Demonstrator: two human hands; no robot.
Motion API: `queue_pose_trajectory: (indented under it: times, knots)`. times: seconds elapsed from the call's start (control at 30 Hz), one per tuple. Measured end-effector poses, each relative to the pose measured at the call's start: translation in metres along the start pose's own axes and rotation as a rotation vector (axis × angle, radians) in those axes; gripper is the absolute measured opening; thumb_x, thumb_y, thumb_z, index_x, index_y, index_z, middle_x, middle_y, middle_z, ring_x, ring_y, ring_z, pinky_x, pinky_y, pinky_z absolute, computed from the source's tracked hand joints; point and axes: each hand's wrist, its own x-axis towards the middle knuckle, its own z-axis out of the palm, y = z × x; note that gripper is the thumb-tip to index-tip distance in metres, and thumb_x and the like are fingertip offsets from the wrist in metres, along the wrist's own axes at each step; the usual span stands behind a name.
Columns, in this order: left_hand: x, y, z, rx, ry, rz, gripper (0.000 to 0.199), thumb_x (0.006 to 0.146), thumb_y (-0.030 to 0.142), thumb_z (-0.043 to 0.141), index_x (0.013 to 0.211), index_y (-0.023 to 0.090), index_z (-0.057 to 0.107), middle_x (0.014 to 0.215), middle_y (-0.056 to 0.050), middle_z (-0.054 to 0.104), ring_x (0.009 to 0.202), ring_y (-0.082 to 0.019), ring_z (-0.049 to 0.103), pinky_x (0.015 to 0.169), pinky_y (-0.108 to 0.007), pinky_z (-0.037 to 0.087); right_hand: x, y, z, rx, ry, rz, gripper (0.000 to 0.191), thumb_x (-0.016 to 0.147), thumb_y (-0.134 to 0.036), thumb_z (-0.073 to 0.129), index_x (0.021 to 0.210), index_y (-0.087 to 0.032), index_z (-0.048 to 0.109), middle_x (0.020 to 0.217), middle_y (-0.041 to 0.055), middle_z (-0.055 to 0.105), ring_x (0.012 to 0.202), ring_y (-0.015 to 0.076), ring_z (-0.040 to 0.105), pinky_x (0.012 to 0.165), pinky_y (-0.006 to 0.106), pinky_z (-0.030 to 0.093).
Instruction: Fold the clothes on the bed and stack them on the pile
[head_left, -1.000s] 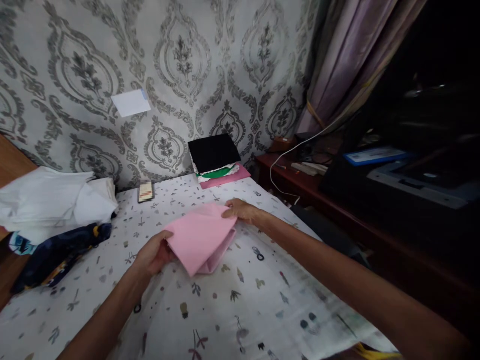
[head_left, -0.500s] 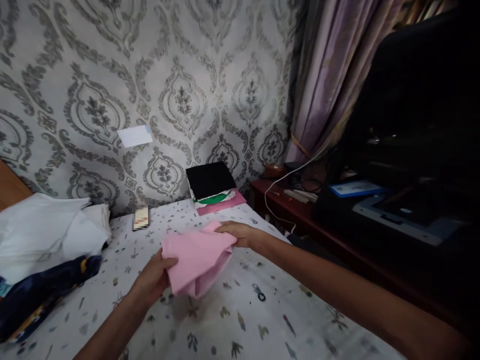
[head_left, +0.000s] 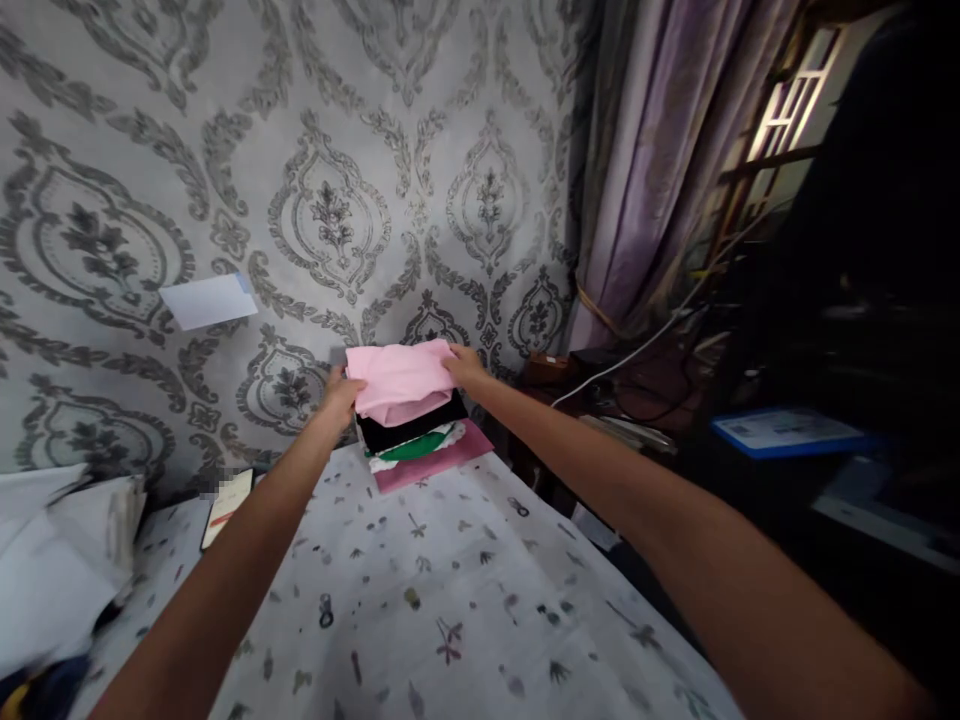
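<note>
A folded light pink cloth (head_left: 401, 378) lies over the top of a stack by the patterned wall. My left hand (head_left: 340, 393) pinches its left edge, thumb on top. At its right edge my right hand (head_left: 465, 367) grips the cloth. Beneath it are a black folded cloth (head_left: 412, 424), a green and white layer (head_left: 416, 447) and a darker pink piece (head_left: 442, 460) at the bottom. Whether the light pink cloth rests fully on the black one cannot be made out.
White folded clothes (head_left: 60, 570) lie at the left on the printed bedsheet (head_left: 420, 600). A phone-like object (head_left: 229, 505) is beside my left forearm. On the right are a white cable (head_left: 637, 350), a blue-edged item (head_left: 791, 432) and a purple curtain (head_left: 637, 170).
Both hands have carried the light pink cloth forward from above the bed to the stack, where it now covers much of the black cloth. The view has shifted closer to the wall.
</note>
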Motion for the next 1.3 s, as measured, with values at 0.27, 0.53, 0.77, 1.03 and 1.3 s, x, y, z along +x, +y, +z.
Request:
queue_pose_trajectory:
  times: [0.27, 0.53, 0.77, 1.03, 1.3]
  knots:
    - [0.026, -0.046, 0.009, 0.304, 0.155, -0.034, 0.053, 0.073, 0.011, 0.063, 0.125, 0.016, 0.050, 0.111, -0.015, 0.069, 0.103, -0.030, 0.069, 0.076, -0.038, 0.058, 0.009, 0.042, 0.026, -0.356, 0.129, 0.029, 0.047, 0.082, -0.022, 0.055, 0.128, -0.015, 0.059, 0.125, 0.0146, 0.067, 0.117, 0.0308, 0.060, 0.100, 0.043, 0.047]
    - [0.010, -0.009, 0.031, 1.053, -0.058, 0.873, 0.046, 0.095, 0.022, 0.044, 0.141, 0.016, 0.047, 0.150, -0.017, 0.048, 0.142, -0.031, 0.039, 0.117, -0.050, 0.030, 0.006, 0.001, 0.049, -0.739, 0.037, -0.430, 0.041, 0.098, -0.021, 0.033, 0.132, -0.020, 0.057, 0.139, 0.0139, 0.058, 0.131, 0.0303, 0.045, 0.110, 0.052, 0.032]
    - [0.024, -0.059, 0.036, 1.173, -0.153, 0.668, 0.050, 0.101, 0.043, 0.036, 0.144, 0.020, 0.046, 0.151, -0.014, 0.049, 0.138, -0.030, 0.045, 0.113, -0.048, 0.035, 0.000, 0.040, 0.078, -0.901, -0.076, -0.475, 0.046, 0.101, -0.038, 0.036, 0.139, -0.021, 0.054, 0.145, 0.0121, 0.055, 0.132, 0.0305, 0.046, 0.109, 0.053, 0.033]
    - [0.025, -0.050, 0.033, 1.194, -0.211, 0.576, 0.054, 0.098, 0.050, 0.038, 0.145, 0.024, 0.045, 0.142, -0.014, 0.055, 0.131, -0.030, 0.053, 0.106, -0.046, 0.043, 0.000, 0.031, 0.075, -0.921, -0.126, -0.407, 0.048, 0.100, -0.040, 0.038, 0.142, -0.023, 0.053, 0.145, 0.0122, 0.055, 0.132, 0.0330, 0.047, 0.110, 0.058, 0.032]
    - [-0.010, -0.051, 0.029, 1.214, -0.167, 0.640, 0.057, 0.101, 0.048, 0.036, 0.152, 0.022, 0.040, 0.165, -0.016, 0.027, 0.153, -0.032, 0.023, 0.117, -0.064, 0.024, 0.007, 0.026, 0.070, -0.914, -0.193, -0.377, 0.049, 0.101, -0.040, 0.035, 0.144, -0.023, 0.048, 0.151, 0.0121, 0.051, 0.138, 0.0325, 0.042, 0.110, 0.064, 0.030]
